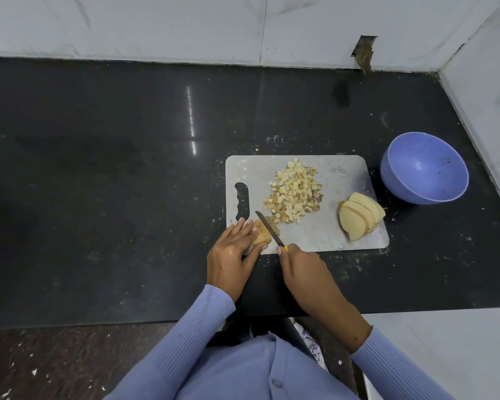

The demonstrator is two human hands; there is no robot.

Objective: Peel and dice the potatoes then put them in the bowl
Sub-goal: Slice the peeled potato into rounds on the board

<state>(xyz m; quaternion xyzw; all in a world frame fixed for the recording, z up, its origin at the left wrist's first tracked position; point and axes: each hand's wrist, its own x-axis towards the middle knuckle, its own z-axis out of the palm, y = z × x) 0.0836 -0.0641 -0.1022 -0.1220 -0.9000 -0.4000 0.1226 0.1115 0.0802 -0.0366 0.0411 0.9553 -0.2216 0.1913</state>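
Observation:
A grey cutting board (pixel 329 229) lies on the black counter. My left hand (pixel 233 255) holds a potato piece (pixel 261 233) down at the board's near left corner, fingers curled over it. My right hand (pixel 303 269) grips a yellow-handled knife (pixel 269 228), whose blade rests against the right side of that piece. A heap of diced potato (pixel 293 193) sits mid-board. Several potato slices (pixel 360 216) lean together at the board's right edge. An empty blue bowl (pixel 425 168) stands on the counter right of the board.
The black counter (pixel 113 183) stretches wide to the left of the board. White tiled walls (pixel 243 27) close the back and the right side. Small scraps dot the counter around the board. The counter's front edge runs just below my wrists.

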